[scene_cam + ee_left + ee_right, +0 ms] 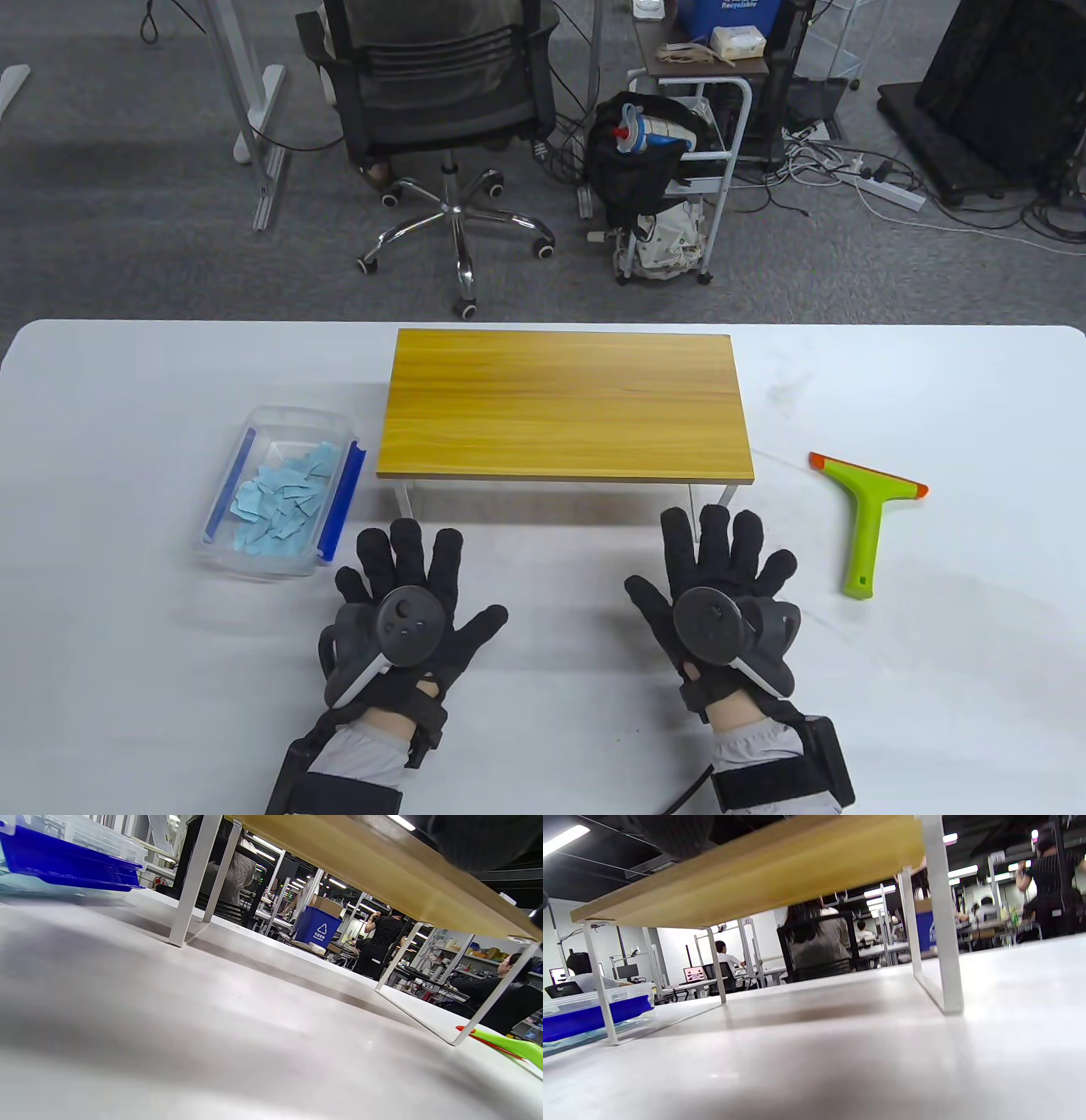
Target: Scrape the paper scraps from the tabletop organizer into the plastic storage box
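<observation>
The wooden tabletop organizer [567,406] stands on white legs at the table's middle; its top is bare. It also shows from below in the left wrist view [382,870] and the right wrist view [746,878]. The clear plastic storage box [276,420] with blue clips sits to its left and holds several blue paper scraps [282,503]. The green scraper [867,519] with an orange blade lies on the table at the right. My left hand [411,586] and right hand [721,569] rest flat on the table in front of the organizer, fingers spread, holding nothing.
The white table [127,645] reaches the bottom edge. Beyond its far edge are an office chair [441,110], a small cart [687,170] and floor cables. The box's blue clip [63,866] shows in the left wrist view, and the scraper's tip [509,1043] at its right.
</observation>
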{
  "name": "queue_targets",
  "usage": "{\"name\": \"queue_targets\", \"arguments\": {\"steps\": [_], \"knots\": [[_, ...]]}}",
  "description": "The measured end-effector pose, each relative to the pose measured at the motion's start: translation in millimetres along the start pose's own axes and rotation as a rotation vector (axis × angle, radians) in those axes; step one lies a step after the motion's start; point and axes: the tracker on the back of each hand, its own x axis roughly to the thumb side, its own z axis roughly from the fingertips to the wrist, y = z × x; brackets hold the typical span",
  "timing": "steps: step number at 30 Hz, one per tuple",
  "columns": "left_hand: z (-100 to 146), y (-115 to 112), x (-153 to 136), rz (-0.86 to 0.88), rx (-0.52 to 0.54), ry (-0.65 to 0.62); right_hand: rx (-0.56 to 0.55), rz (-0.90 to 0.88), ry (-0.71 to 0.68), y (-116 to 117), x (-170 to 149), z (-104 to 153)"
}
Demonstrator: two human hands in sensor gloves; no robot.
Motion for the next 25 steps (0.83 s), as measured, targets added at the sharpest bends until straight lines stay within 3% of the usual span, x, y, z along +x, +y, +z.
{"name": "queue_targets", "arguments": {"steps": [7,25], "knots": [[-1.4,-0.1,-6.9,-0.001,0.000,0.044,0.025,-0.099,0.010,2.7,-5.8,-3.7],[-2.7,-5.3,-4.0,0.002,-0.035,0.048,0.034,-0.157,0.022,3.5,-6.3,-3.4]]}}
